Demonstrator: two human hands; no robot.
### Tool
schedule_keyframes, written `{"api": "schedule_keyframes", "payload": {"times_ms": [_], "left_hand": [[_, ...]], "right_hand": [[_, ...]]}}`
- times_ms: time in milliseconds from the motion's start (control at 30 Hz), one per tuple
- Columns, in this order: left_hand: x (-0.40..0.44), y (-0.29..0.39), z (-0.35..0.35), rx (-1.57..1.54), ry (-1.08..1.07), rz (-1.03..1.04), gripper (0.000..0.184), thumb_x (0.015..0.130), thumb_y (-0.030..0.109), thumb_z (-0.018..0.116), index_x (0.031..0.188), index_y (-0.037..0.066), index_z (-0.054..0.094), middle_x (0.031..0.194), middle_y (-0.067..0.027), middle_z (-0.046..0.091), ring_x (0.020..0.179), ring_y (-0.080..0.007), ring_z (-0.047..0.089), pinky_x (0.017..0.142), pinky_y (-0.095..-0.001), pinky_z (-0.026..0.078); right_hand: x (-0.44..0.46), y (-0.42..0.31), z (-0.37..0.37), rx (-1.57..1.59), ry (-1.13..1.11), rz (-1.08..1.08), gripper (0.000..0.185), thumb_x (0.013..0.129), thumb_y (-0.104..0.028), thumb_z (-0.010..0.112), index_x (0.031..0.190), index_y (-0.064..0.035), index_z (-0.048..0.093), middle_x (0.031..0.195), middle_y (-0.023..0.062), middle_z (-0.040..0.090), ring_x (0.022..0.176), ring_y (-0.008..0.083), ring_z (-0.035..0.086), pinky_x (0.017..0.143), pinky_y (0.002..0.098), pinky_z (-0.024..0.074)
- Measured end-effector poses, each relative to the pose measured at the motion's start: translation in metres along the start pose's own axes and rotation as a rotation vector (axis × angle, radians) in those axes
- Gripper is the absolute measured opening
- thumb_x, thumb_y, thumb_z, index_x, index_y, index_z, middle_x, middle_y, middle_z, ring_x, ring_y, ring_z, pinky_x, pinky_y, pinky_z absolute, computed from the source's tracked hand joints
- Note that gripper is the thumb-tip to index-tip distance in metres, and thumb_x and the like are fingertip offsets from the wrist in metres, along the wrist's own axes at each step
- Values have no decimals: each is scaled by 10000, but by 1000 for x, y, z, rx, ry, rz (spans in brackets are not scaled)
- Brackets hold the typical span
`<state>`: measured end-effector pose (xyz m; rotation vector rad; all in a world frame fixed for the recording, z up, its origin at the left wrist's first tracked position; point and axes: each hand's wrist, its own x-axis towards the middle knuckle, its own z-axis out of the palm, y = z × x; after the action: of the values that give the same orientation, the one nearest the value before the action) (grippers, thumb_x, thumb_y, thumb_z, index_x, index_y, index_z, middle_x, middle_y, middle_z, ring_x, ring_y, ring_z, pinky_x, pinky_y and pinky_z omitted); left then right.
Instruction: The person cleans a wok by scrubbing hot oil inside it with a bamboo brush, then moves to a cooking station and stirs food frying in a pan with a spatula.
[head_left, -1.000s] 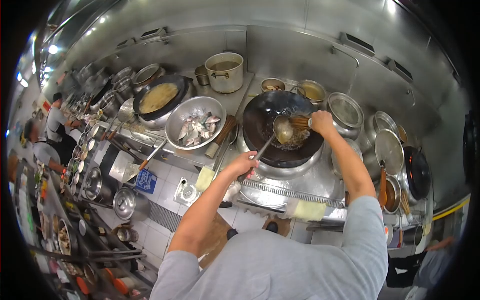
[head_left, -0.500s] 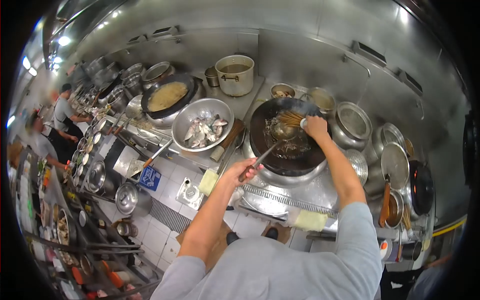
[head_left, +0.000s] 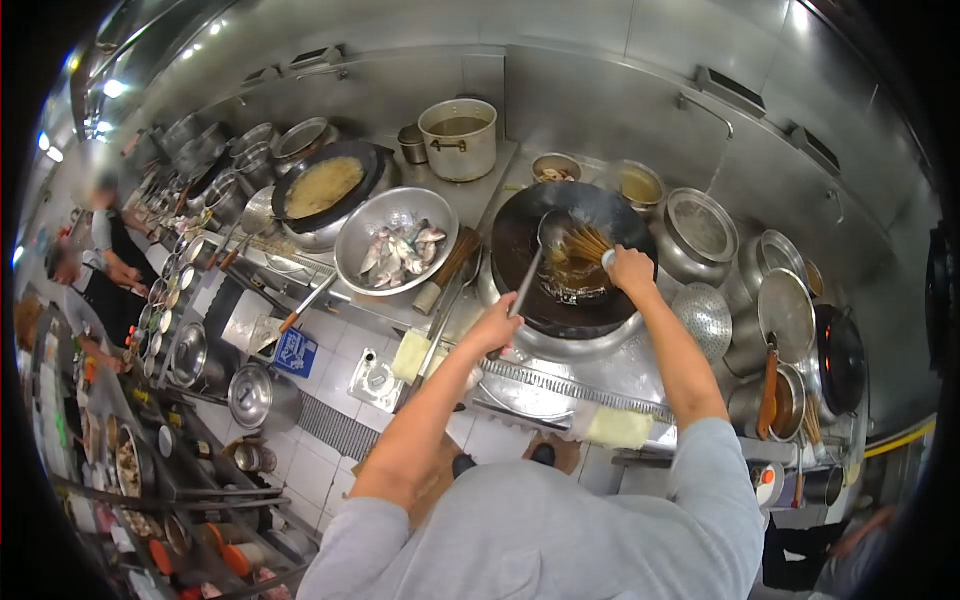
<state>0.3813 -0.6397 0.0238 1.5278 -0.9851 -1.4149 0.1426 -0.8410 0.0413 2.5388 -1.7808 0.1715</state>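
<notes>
My left hand (head_left: 495, 328) is wrapped round the handle of a long ladle (head_left: 541, 250), whose bowl is inside the large black wok (head_left: 520, 300). In my right hand (head_left: 632, 268) is the bound end of a bamboo brush (head_left: 588, 243), its bristles spread down into the wok beside the ladle. Brownish liquid (head_left: 575, 285) lies in the bottom of the wok. To the left stands a steel bowl (head_left: 350, 240) of fish pieces (head_left: 402, 252), with a second brush (head_left: 450, 270) lying between bowl and wok.
A tall pot (head_left: 458, 150) stands behind the bowl, and another wok (head_left: 325, 188) with yellowish contents is further left. A perforated strainer (head_left: 703, 320) and lidded pots are on the right. Two people (head_left: 120, 250) stand at far left; part of another person shows at lower right.
The brush and ladle have shifted about inside the wok, the ladle handle now pointing more steeply upward. The view has swayed slightly. The people at far left have changed posture.
</notes>
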Motion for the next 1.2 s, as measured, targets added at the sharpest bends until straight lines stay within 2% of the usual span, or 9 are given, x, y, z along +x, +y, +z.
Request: {"api": "schedule_keyframes", "payload": {"times_ms": [100,167,367,533,767,867,1033,1133,1200], "left_hand": [[5,3,-10,441,20,144,606,879,108,530,1417,25,262,758,-124,569,458,-153,526,383,-305,436],[1,21,-13,349,-112,67,602,874,108,529,1408,3,272,767,-116,561,464,-152,526,381,-302,438],[-3,5,-32,-10,-173,-30,524,901,112,502,1373,0,303,824,-100,563,483,-114,515,373,-245,433],[-5,-1,-44,-341,-242,-115,350,936,134,479,1251,7,392,848,-105,552,498,-83,481,365,-202,413],[-5,-16,-43,-996,-359,-197,191,957,148,473,1086,14,431,870,-142,516,541,-68,444,360,-131,384],[-4,-19,-32,-1166,-301,-236,241,967,171,460,1060,-48,424,794,-111,514,487,-67,427,343,-147,357],[-4,-9,-4,-1005,-226,-311,355,916,167,556,1187,-21,423,639,-22,488,424,-94,446,325,-184,313],[8,-16,7,-36,25,37,626,873,131,565,1422,82,267,679,-85,533,440,-159,491,361,-303,413],[8,-14,2,123,14,64,627,873,131,562,1423,78,264,691,-93,541,450,-162,504,364,-311,424]], "right_hand": [[-29,17,0,14,-118,29,342,791,-312,607,1031,-71,643,907,224,666,834,359,665,716,447,537],[-46,11,-25,608,-528,259,314,800,-236,573,1057,-71,649,981,211,662,910,314,662,770,408,536],[-19,39,-34,-210,127,-58,180,776,-142,574,898,-74,687,865,178,671,833,304,671,713,397,539],[-16,2,-47,-119,147,-388,315,692,-212,715,983,-128,628,809,135,661,784,329,659,666,432,527],[17,-37,-35,-110,329,-345,227,729,-201,680,934,-121,628,785,136,653,744,307,662,647,418,529],[22,-27,-4,-92,116,-331,303,743,-265,687,1005,-131,615,817,153,657,783,320,660,682,429,529],[1,-36,-2,469,-318,167,390,773,-338,654,1114,-154,603,922,186,669,849,358,659,745,460,527],[-12,0,20,174,8,106,375,812,-340,592,1120,-126,599,970,210,657,886,372,647,760,493,515],[-25,17,27,110,-17,146,364,817,-332,586,1110,-117,603,961,205,661,886,366,649,758,494,515]]}}
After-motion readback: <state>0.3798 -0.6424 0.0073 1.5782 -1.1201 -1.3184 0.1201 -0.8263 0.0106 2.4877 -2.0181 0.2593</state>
